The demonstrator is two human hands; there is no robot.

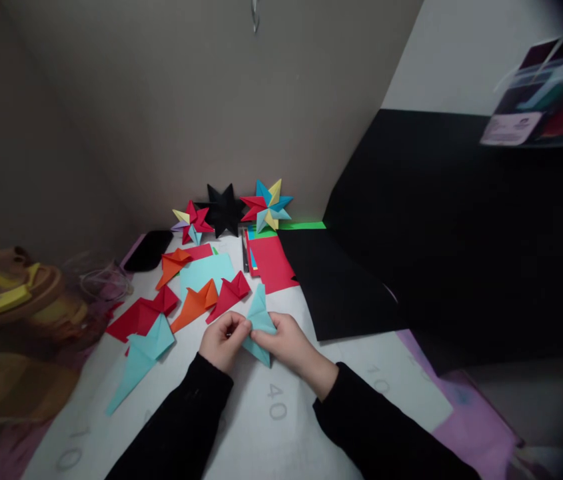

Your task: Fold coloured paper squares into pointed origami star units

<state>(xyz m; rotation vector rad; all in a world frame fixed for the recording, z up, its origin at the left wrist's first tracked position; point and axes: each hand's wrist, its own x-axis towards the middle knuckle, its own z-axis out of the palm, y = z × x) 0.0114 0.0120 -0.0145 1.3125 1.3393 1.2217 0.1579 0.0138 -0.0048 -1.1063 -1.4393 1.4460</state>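
Between my hands, just above the white sheet, is a light blue folded paper piece [260, 313] with pointed ends. My left hand [225, 339] pinches its left edge between thumb and fingertips. The thumb of my right hand [288, 341] presses on its front, with the fingers behind it. Left of my hands lie more folded pieces: a red one [231, 293], an orange one [196, 303], another light blue one [148, 347] and a dark red one [138, 317]. A second orange piece [174, 263] lies farther back.
Against the back wall stand a black paper star [224, 208] and two multicoloured stars [268, 205]. Red paper sheets [274, 263] and a black sheet [341, 287] lie right of centre. A black phone-like object [149, 251] is at the back left, near a basket [51, 293].
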